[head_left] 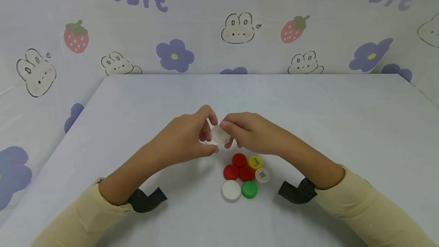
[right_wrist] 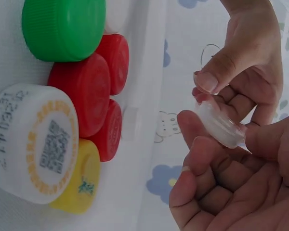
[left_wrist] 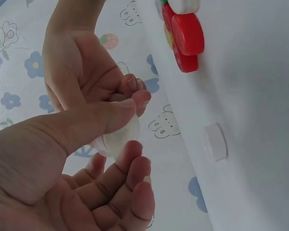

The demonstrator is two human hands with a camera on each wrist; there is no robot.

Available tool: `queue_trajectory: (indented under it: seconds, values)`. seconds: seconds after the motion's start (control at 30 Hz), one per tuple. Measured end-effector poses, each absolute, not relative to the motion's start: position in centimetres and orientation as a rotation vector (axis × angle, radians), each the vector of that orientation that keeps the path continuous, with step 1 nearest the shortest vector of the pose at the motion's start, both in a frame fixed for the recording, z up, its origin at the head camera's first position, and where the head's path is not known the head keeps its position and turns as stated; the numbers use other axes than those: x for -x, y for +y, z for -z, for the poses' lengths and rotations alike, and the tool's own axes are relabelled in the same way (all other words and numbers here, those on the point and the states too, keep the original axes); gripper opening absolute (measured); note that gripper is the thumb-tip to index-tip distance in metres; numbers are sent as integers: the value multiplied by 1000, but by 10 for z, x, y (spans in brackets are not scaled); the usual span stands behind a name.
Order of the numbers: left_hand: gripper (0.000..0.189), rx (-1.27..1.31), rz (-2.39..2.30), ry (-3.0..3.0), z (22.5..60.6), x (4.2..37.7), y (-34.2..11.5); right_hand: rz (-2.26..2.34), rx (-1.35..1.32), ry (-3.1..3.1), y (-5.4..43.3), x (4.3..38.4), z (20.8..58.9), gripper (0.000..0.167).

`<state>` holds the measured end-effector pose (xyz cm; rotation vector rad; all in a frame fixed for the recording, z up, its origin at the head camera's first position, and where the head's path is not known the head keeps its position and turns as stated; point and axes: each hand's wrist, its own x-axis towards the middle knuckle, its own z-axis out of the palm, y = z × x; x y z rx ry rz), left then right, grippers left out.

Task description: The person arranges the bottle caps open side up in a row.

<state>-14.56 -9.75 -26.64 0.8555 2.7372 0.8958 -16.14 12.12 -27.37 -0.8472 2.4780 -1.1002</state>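
A translucent, clear-white bottle cap [head_left: 220, 135] is held up above the table between the two hands. My right hand [head_left: 252, 130] pinches the cap between thumb and fingers, as the right wrist view shows [right_wrist: 231, 183]. Close on its other side is my left hand [head_left: 186, 134], thumb and fingers spread apart around the cap; in the right wrist view its thumb stands clear of the cap. On the table below them sit red caps [head_left: 239, 160], a yellow cap [head_left: 255, 162], a white cap with a printed code [head_left: 262, 175], a green cap [head_left: 249, 189] and a larger white cap [head_left: 231, 191].
Another white cap [left_wrist: 215, 142] lies by itself on the white table [head_left: 137, 98], mostly hidden behind the left hand in the head view. Black wrist bands [head_left: 145, 200] sit on both forearms. A patterned cloth [head_left: 205, 22] hangs behind the table.
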Motion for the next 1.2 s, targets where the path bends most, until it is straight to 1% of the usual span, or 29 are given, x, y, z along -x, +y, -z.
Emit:
queue_trajectory:
  seconds: [0.27,0.47,0.57,0.67,0.77,0.9,0.97,1.2]
  values:
    - [50,-907,-850,2808,271,146,-93,1246,806,2359,121,166,275,24]
    - [47,-911,-849,2809,269,149,-92,1326,711,2306,122,170,276,19]
    - [44,-907,-836,2808,269,151,-92,1279,684,2366,123,171,274,17]
    - [42,-888,-803,2808,270,156,-90,1140,710,2486,127,172,273,17]
    - [43,-860,-747,2802,271,161,-87,975,771,2577,131,174,273,21]
    - [43,-842,-641,2791,275,168,-81,784,857,2596,137,176,273,37]
    - [43,-835,-595,2788,277,171,-77,696,894,2599,138,178,273,42]
    - [41,-886,-506,2812,286,181,-70,522,939,2664,132,183,280,42]
